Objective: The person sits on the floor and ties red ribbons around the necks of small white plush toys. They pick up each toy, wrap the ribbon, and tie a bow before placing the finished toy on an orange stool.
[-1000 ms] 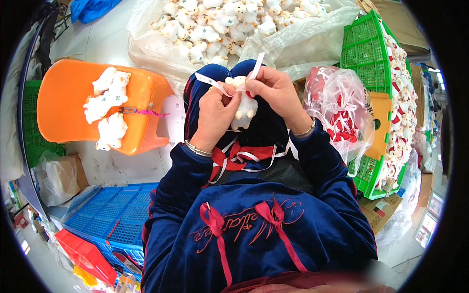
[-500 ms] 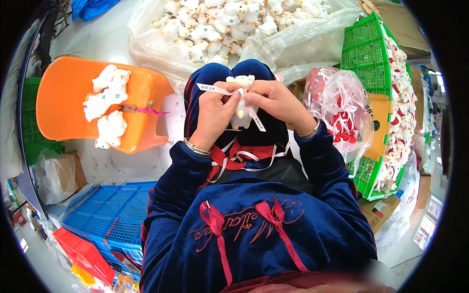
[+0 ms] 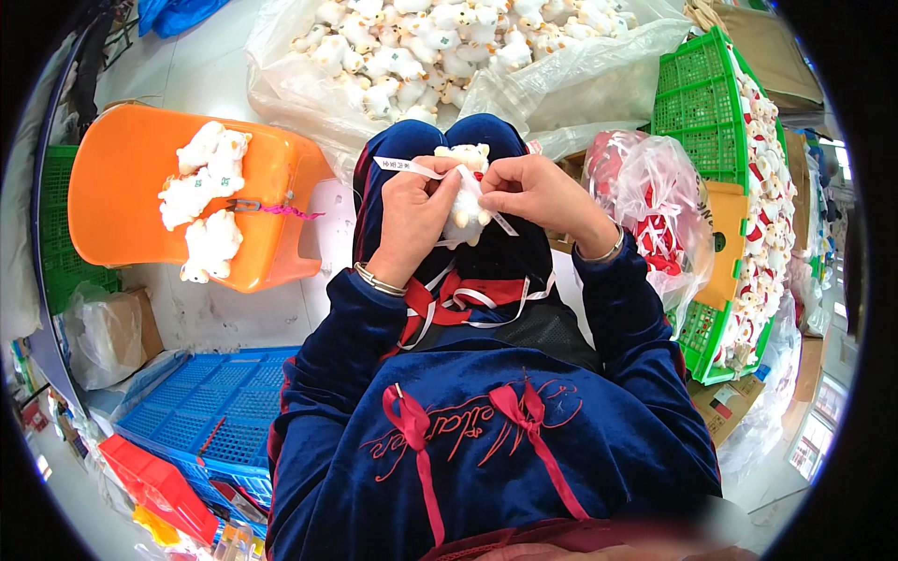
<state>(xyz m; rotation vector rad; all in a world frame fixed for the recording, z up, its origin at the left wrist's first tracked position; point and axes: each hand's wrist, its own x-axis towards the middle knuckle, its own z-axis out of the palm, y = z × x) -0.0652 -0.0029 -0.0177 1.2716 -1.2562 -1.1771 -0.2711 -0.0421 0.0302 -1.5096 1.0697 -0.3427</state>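
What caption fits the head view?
Both hands, left hand and right hand, hold a white plush toy with a ribbon.

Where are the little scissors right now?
In the head view, the scissors lie on the orange stool at the person's left, right beside three white plush toys.

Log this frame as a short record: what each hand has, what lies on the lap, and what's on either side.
left hand: grips small white plush toy, white ribbon running across its fingers
right hand: pinches the ribbon at the toy's neck
lap: loose red and white ribbons
person's left: orange stool with three plush toys and small scissors
ahead: clear bag of plush toys
person's right: green crate
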